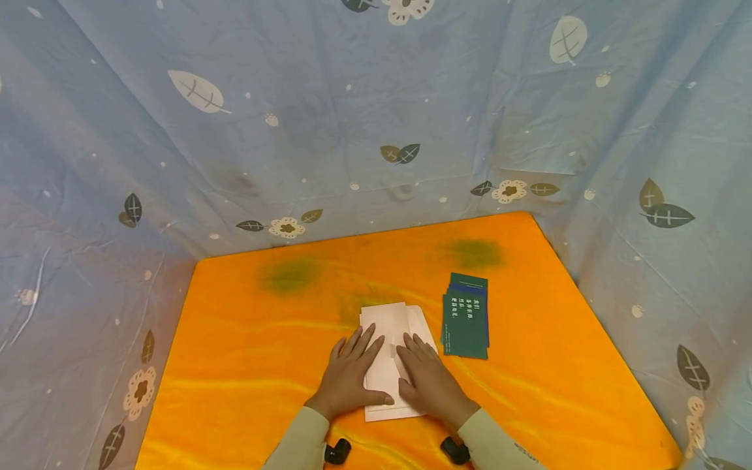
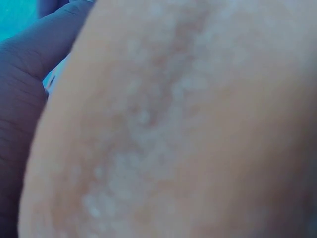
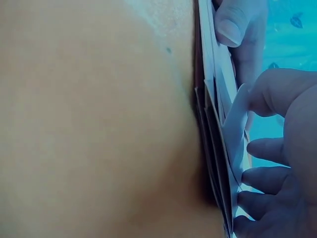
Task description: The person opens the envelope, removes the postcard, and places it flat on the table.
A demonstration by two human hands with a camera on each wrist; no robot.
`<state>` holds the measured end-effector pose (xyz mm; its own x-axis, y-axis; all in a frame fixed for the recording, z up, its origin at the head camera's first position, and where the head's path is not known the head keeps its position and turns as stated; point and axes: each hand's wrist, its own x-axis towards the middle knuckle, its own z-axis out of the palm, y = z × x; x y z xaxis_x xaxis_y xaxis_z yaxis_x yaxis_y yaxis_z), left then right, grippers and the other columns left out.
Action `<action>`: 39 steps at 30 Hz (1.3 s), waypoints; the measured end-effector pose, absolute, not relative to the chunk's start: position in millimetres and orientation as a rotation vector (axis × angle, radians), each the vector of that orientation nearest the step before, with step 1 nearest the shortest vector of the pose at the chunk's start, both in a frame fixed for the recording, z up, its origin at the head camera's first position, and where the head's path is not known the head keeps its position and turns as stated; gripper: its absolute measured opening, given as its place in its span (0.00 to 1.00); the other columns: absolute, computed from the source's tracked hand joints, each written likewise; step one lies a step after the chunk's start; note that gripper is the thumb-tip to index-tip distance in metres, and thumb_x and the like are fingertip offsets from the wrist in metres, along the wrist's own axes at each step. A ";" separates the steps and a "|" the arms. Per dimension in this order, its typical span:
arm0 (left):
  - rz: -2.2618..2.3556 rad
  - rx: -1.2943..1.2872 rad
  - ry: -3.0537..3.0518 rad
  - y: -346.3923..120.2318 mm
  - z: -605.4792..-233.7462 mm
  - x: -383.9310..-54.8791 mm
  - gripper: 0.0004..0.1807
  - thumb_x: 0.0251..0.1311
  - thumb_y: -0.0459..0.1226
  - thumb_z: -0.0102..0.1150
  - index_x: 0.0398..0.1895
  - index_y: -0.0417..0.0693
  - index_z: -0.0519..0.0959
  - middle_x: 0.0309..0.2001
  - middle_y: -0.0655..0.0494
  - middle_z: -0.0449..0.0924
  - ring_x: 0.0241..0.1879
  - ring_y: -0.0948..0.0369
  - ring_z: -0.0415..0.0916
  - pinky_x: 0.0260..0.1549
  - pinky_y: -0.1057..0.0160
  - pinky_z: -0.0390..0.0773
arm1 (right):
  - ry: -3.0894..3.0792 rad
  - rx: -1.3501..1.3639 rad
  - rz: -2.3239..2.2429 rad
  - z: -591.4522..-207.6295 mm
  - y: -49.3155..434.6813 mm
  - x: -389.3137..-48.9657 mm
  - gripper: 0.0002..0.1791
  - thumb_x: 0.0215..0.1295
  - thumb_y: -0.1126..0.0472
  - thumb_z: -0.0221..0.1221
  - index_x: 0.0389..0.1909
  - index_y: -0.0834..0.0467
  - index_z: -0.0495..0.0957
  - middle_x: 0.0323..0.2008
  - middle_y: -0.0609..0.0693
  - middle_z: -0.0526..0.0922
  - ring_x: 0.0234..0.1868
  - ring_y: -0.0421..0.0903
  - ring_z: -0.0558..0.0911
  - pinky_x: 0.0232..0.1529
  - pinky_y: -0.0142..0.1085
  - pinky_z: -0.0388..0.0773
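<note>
A small stack of pale paper envelopes [image 1: 383, 316] lies on the orange cloth, close to the front. My left hand [image 1: 346, 378] rests on its left side, fingers extended and spread, thumb reaching across the lower part. Along the right side, my right hand [image 1: 433, 382] presses its fingertips on a white paper flap [image 3: 235, 129]. From the side, the right wrist view shows several layered envelope edges [image 3: 213, 134] under that flap, with the left thumb [image 3: 230, 29] on top farther up. Cloth and part of a finger fill most of the left wrist view.
To the right of the envelopes lies a loose pile of dark green cards [image 1: 467, 326] with white print, a blue one among them. The orange cloth [image 1: 235, 339] covers the table. Pale blue curtains [image 1: 329, 130] with leaf patterns stand around the back and sides.
</note>
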<state>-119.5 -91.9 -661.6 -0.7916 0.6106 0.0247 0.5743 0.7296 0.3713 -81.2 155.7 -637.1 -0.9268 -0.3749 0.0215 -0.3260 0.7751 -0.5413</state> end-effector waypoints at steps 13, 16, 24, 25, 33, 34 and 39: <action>0.569 0.949 2.806 -92.2 -661.7 -119.8 0.68 0.52 0.82 0.60 0.90 0.59 0.54 0.89 0.55 0.39 0.87 0.50 0.35 0.76 0.31 0.44 | 2.819 -0.541 -0.966 -637.1 160.9 -84.0 0.33 0.72 0.57 0.64 0.76 0.62 0.74 0.80 0.61 0.67 0.81 0.61 0.63 0.78 0.58 0.58; 0.569 0.940 2.799 -92.1 -661.0 -119.6 0.68 0.52 0.82 0.60 0.90 0.60 0.53 0.90 0.56 0.38 0.87 0.50 0.34 0.76 0.31 0.44 | 2.797 -0.520 -0.983 -635.4 161.5 -84.4 0.33 0.72 0.57 0.64 0.76 0.62 0.74 0.80 0.60 0.67 0.81 0.61 0.63 0.77 0.59 0.59; 0.562 0.948 2.810 -91.9 -658.3 -119.4 0.66 0.53 0.80 0.62 0.90 0.58 0.56 0.89 0.54 0.40 0.86 0.49 0.37 0.76 0.30 0.46 | 2.771 -0.469 -1.032 -634.1 165.1 -86.6 0.36 0.69 0.59 0.65 0.78 0.61 0.72 0.80 0.59 0.67 0.80 0.61 0.65 0.75 0.60 0.63; 0.567 0.953 2.812 -92.1 -658.7 -119.5 0.66 0.53 0.80 0.63 0.90 0.57 0.56 0.89 0.54 0.40 0.86 0.48 0.37 0.76 0.30 0.47 | 2.773 -0.473 -1.047 -634.5 166.8 -86.6 0.38 0.68 0.59 0.65 0.79 0.61 0.71 0.80 0.58 0.67 0.80 0.60 0.66 0.75 0.59 0.63; 0.604 0.977 2.820 -92.8 -660.3 -118.6 0.67 0.53 0.80 0.62 0.89 0.55 0.58 0.89 0.51 0.43 0.86 0.46 0.40 0.74 0.28 0.48 | 2.708 -0.508 -1.213 -634.2 182.8 -83.3 0.43 0.69 0.61 0.66 0.84 0.56 0.65 0.81 0.52 0.67 0.80 0.56 0.67 0.76 0.58 0.63; 0.601 0.979 2.823 -92.7 -660.4 -118.6 0.67 0.53 0.80 0.62 0.89 0.55 0.58 0.89 0.51 0.43 0.86 0.46 0.40 0.74 0.28 0.48 | 2.695 -0.508 -1.238 -634.2 184.5 -82.7 0.42 0.69 0.61 0.66 0.84 0.54 0.65 0.81 0.52 0.67 0.80 0.56 0.66 0.75 0.59 0.63; 0.573 0.965 2.822 -91.6 -658.9 -118.3 0.67 0.53 0.81 0.61 0.90 0.56 0.56 0.89 0.52 0.41 0.86 0.47 0.39 0.75 0.29 0.48 | 2.657 -0.527 -1.319 -635.8 190.8 -81.0 0.41 0.71 0.61 0.66 0.84 0.48 0.67 0.82 0.52 0.66 0.79 0.59 0.67 0.72 0.64 0.67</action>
